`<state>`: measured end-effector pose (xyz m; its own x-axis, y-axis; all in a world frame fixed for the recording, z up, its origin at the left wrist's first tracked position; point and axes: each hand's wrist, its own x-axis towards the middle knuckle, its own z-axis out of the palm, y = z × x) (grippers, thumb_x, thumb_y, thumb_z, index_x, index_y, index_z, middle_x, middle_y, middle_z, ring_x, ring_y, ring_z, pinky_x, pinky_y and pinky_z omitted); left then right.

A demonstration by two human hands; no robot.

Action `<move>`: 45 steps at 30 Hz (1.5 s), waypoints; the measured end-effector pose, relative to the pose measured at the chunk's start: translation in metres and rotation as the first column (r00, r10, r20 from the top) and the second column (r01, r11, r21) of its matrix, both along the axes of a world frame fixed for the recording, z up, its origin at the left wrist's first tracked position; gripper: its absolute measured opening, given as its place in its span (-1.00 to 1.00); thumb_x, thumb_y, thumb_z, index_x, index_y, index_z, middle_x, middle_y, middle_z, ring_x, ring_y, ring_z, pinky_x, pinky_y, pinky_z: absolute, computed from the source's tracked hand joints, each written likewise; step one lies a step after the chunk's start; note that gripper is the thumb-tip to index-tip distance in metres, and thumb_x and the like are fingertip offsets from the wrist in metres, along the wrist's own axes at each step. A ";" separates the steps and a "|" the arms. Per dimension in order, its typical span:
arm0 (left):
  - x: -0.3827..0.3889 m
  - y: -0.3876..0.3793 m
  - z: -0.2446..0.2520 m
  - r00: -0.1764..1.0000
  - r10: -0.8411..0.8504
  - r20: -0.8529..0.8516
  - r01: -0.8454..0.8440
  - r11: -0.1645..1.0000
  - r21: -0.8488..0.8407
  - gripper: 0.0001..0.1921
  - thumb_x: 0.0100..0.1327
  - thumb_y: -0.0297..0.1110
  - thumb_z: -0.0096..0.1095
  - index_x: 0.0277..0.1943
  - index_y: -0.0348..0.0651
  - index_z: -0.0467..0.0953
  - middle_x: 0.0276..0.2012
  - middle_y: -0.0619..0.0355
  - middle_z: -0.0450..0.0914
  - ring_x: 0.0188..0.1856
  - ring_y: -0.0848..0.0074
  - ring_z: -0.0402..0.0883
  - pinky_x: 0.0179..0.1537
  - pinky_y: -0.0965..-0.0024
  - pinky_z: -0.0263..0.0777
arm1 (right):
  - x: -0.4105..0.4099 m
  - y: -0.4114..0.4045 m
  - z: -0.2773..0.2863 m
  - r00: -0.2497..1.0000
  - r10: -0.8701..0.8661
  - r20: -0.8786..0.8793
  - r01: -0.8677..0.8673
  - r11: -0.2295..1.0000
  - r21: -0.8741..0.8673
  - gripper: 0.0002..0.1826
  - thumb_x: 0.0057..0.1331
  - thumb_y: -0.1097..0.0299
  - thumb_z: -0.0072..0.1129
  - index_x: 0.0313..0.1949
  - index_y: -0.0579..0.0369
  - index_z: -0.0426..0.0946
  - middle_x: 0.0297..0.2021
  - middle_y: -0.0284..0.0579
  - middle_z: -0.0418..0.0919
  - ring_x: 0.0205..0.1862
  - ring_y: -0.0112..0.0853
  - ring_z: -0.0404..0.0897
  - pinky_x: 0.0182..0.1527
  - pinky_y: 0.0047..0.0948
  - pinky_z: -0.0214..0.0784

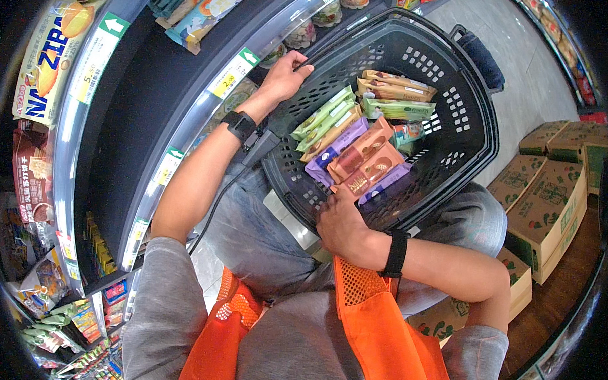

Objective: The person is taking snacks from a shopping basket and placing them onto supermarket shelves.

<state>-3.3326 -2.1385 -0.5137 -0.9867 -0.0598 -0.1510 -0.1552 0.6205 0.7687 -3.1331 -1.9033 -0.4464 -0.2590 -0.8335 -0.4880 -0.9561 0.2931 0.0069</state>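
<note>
A black plastic shopping basket (468,160) rests tilted before me, between my knees. My left hand (285,79) grips its left rim, with the fingers curled over the edge. At the near end of the basket, my right hand (344,219) pinches the lower end of an orange-brown snack packet (370,169); part of the grip is hidden by the hand. Around that packet lie purple packets (343,146). Green packets (327,113) stand in a row to the left. Further in are tan packets (398,88), a pale green packet (399,109) and a teal packet (408,133).
Shop shelves (132,83) with price tags curve along my left, holding bagged snacks (204,15). A black device (262,147) with a cable hangs by my left wrist. Printed cardboard cartons (547,198) stand at the right. A dark basket handle (482,60) juts out beyond the far rim.
</note>
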 end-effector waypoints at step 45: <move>0.003 0.003 0.007 0.994 0.010 0.105 -0.015 0.998 0.055 -0.59 0.36 -0.13 0.20 0.04 -0.35 0.45 -0.22 0.08 0.55 -0.21 0.48 0.48 -0.14 0.37 0.38 | 0.000 0.000 -0.001 0.999 0.011 0.030 -0.011 1.000 0.006 -0.64 0.34 0.14 -0.10 -0.12 -0.04 0.67 -0.16 -0.28 0.62 -0.02 -0.32 0.51 0.09 -0.14 0.09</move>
